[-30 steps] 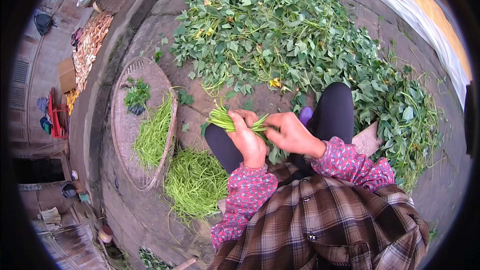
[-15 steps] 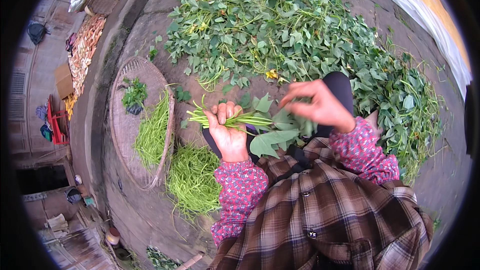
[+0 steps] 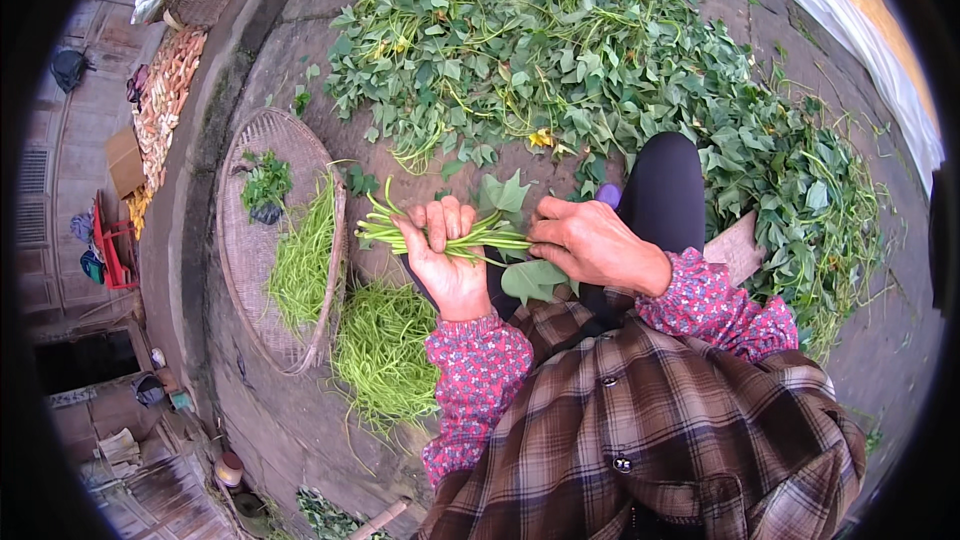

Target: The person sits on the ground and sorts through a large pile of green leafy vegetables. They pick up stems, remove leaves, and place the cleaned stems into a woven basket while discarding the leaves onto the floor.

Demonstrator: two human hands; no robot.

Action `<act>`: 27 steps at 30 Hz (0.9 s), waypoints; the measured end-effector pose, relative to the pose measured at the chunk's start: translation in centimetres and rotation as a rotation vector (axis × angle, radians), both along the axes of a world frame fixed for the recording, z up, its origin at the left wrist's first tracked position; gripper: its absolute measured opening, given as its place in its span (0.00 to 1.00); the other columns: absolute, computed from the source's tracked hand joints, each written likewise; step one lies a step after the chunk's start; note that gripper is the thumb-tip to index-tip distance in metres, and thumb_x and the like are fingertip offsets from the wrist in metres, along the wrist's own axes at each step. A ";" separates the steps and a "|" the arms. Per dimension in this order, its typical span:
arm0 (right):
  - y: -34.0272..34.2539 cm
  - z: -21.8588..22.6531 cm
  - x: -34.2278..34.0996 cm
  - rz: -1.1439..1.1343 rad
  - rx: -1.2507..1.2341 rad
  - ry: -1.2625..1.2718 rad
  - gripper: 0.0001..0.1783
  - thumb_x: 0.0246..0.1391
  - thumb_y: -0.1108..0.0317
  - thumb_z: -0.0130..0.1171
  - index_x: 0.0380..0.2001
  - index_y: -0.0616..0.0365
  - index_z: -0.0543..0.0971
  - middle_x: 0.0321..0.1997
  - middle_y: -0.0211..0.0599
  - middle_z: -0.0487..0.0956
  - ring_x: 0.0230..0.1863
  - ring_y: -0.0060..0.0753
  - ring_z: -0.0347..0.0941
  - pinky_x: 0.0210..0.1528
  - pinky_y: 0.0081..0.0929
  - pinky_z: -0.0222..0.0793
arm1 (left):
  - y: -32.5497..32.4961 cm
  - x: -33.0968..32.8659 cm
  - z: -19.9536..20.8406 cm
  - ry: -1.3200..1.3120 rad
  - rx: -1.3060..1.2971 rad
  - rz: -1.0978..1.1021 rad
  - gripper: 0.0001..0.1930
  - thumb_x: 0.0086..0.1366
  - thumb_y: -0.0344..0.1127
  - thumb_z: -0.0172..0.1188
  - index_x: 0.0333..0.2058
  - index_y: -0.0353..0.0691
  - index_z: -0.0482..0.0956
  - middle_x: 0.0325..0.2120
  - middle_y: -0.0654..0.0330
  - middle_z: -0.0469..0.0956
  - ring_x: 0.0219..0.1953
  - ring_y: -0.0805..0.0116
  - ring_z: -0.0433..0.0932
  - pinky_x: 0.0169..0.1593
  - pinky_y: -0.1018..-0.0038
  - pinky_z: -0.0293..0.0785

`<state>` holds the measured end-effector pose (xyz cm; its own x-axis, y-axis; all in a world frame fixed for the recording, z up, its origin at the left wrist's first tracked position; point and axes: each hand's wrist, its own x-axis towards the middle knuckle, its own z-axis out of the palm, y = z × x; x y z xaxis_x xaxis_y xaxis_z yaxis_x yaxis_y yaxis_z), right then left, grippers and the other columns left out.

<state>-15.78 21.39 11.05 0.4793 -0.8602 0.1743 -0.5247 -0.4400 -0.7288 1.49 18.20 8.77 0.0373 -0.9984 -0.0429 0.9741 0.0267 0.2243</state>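
Observation:
My left hand is closed round a bundle of thin green leaf stems, held crosswise above my lap. A few broad green leaves remain at the bundle's right end. There my right hand pinches the stems close to the leaves; its fingertips are partly hidden. Below and left of my left hand lies a pile of bare stems on the ground. More bare stems and a small leafy bunch rest on a round woven tray.
A large heap of leafy vines spreads ahead and round to my right. My dark-trousered knee rises beside my right hand. Beyond a low kerb on the left are corn cobs and a red chair.
My right hand has moved left and down and closed at the leafy end of the bundle. Fewer leaves show there now. My left hand has shifted slightly left, still gripping the stems.

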 end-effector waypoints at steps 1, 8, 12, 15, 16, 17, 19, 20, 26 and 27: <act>0.1 0.1 -0.1 0.013 0.004 0.045 0.06 0.41 0.72 0.56 0.24 0.62 0.74 0.26 0.42 0.69 0.25 0.49 0.69 0.26 0.39 0.63 | 0.0 -0.1 0.0 -0.018 -0.004 0.000 0.16 0.63 0.46 0.46 0.21 0.42 0.64 0.09 0.69 0.53 0.17 0.76 0.51 0.23 0.79 0.50; 0.5 -1.2 0.6 -0.059 -0.078 0.004 0.07 0.43 0.73 0.53 0.26 0.66 0.71 0.23 0.43 0.71 0.24 0.44 0.70 0.27 0.36 0.64 | 0.4 0.1 0.5 -0.031 -0.097 -0.021 0.16 0.63 0.46 0.45 0.21 0.43 0.64 0.08 0.70 0.52 0.15 0.78 0.51 0.21 0.80 0.49; -1.7 -3.1 -3.5 -0.486 0.375 -0.645 0.09 0.44 0.70 0.53 0.25 0.66 0.74 0.21 0.32 0.74 0.24 0.23 0.68 0.29 0.23 0.64 | 0.1 1.3 1.2 0.064 -0.211 -0.001 0.16 0.64 0.45 0.45 0.21 0.43 0.62 0.08 0.71 0.52 0.15 0.78 0.50 0.19 0.80 0.48; -2.5 -0.7 -5.8 -0.492 0.401 -0.676 0.07 0.45 0.71 0.53 0.25 0.66 0.75 0.23 0.29 0.74 0.27 0.19 0.67 0.31 0.17 0.63 | 0.5 2.5 2.2 0.064 -0.202 0.003 0.16 0.64 0.44 0.45 0.21 0.43 0.61 0.07 0.71 0.52 0.14 0.78 0.49 0.19 0.80 0.48; -2.4 0.9 -5.8 -0.414 0.282 -0.561 0.07 0.45 0.72 0.54 0.25 0.65 0.76 0.23 0.30 0.75 0.28 0.20 0.69 0.32 0.18 0.64 | 0.7 2.3 2.0 0.069 -0.201 -0.023 0.16 0.64 0.45 0.44 0.21 0.43 0.61 0.07 0.71 0.52 0.14 0.78 0.49 0.19 0.80 0.48; -2.3 2.0 -5.4 -0.303 0.294 -0.525 0.06 0.45 0.72 0.55 0.25 0.65 0.76 0.24 0.32 0.75 0.29 0.21 0.69 0.32 0.19 0.65 | 0.7 2.0 2.1 0.074 -0.206 -0.049 0.16 0.64 0.45 0.44 0.21 0.43 0.61 0.07 0.70 0.52 0.14 0.78 0.49 0.19 0.80 0.48; -1.7 3.6 -3.7 -0.078 0.313 -0.454 0.05 0.45 0.73 0.56 0.24 0.65 0.76 0.26 0.35 0.76 0.30 0.24 0.70 0.32 0.21 0.65 | 0.9 1.6 2.3 0.094 -0.205 -0.103 0.17 0.65 0.46 0.43 0.20 0.44 0.61 0.07 0.70 0.52 0.14 0.78 0.49 0.19 0.80 0.47; -1.6 3.5 -2.8 -0.001 0.233 -0.460 0.05 0.44 0.74 0.55 0.25 0.66 0.76 0.27 0.38 0.76 0.31 0.27 0.72 0.33 0.23 0.66 | 1.0 1.2 2.3 0.120 -0.199 -0.137 0.17 0.65 0.48 0.42 0.20 0.45 0.60 0.07 0.71 0.52 0.14 0.78 0.49 0.19 0.80 0.47; -0.9 1.6 0.6 0.007 0.266 -0.379 0.10 0.43 0.73 0.54 0.31 0.67 0.77 0.30 0.50 0.76 0.32 0.42 0.75 0.35 0.31 0.69 | 1.4 0.0 2.8 0.102 -0.178 -0.207 0.18 0.65 0.49 0.42 0.20 0.46 0.59 0.07 0.72 0.52 0.14 0.79 0.49 0.19 0.80 0.47; -0.8 1.6 0.8 -0.006 0.314 -0.348 0.11 0.42 0.72 0.54 0.30 0.66 0.77 0.30 0.52 0.76 0.32 0.45 0.75 0.34 0.32 0.69 | 1.4 0.0 2.8 0.089 -0.176 -0.203 0.18 0.65 0.49 0.42 0.20 0.46 0.60 0.07 0.72 0.52 0.14 0.79 0.49 0.19 0.80 0.47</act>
<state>-14.99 20.55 12.63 0.4332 -0.8997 0.0544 -0.2271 -0.1674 -0.9594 1.51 19.64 11.58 -0.1604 -0.9774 0.1379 0.9792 -0.1400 0.1472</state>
